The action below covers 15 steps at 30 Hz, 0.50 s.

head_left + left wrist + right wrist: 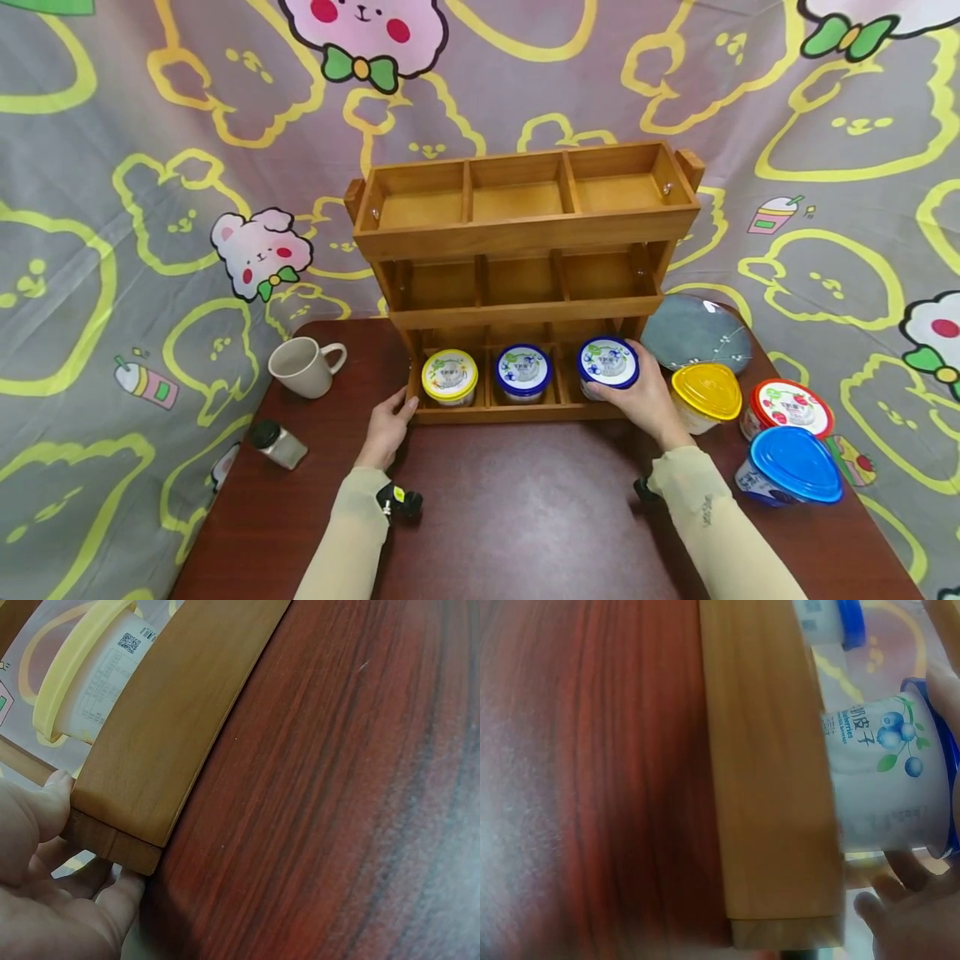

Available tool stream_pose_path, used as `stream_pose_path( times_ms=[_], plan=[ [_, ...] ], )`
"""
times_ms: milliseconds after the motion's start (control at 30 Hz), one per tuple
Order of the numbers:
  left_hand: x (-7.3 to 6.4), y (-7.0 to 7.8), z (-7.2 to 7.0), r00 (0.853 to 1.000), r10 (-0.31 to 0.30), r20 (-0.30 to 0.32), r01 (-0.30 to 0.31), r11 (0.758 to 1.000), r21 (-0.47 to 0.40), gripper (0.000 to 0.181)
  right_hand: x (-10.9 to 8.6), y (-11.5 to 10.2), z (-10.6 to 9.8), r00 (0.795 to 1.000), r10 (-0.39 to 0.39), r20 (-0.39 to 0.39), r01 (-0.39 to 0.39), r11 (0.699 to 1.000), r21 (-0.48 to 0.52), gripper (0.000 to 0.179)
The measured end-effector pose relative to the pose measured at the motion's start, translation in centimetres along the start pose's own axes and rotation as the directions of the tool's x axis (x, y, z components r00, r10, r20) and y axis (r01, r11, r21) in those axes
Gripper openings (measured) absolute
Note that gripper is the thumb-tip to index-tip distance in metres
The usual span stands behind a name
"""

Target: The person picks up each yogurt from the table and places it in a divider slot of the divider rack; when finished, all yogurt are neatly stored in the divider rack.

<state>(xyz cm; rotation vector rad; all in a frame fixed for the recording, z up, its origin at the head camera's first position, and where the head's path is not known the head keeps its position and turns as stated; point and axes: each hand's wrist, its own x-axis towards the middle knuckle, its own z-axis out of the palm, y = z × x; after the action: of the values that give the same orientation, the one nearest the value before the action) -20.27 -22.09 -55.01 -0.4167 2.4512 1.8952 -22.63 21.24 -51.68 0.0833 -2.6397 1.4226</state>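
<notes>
A three-tier wooden shelf (525, 240) with divided compartments stands on the table. My left hand (387, 429) grips its lower left front corner, the thumb on the side panel's edge in the left wrist view. My right hand (651, 402) holds a blue-lidded yogurt cup (607, 363) in the bottom tier's right compartment. Blueberries show on that cup's white side (889, 772). Another blue-lidded cup (522, 370) sits in the bottom middle compartment, and a yellow-lidded cup (450, 375) in the bottom left one.
On the right stand a yellow-lidded tub (707, 393), a red-lidded cup (792, 407) and a blue-lidded tub (795, 465). A grey-blue plate (697, 329) lies behind them. On the left are a white mug (302, 368) and a small black-capped jar (279, 444). A patterned cloth hangs behind.
</notes>
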Motion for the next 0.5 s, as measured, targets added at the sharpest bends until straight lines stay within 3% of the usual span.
stream_pose_path(
  times_ms=[200, 500],
  plan=[
    [0.1, -0.3, 0.0, 1.000, 0.000, 0.001, 0.000, 1.000, -0.001, 0.050, 0.3, 1.1, 0.7, 0.999, -0.051, -0.016, 0.050, 0.997, -0.061, 0.108],
    [0.2, -0.4, 0.1, 1.000, 0.011, 0.000, -0.011, 1.000, -0.001, 0.051, 0.3, 1.7, 1.0, 0.999, -0.047, 0.025, 0.050, 0.991, -0.128, 0.111]
  ],
)
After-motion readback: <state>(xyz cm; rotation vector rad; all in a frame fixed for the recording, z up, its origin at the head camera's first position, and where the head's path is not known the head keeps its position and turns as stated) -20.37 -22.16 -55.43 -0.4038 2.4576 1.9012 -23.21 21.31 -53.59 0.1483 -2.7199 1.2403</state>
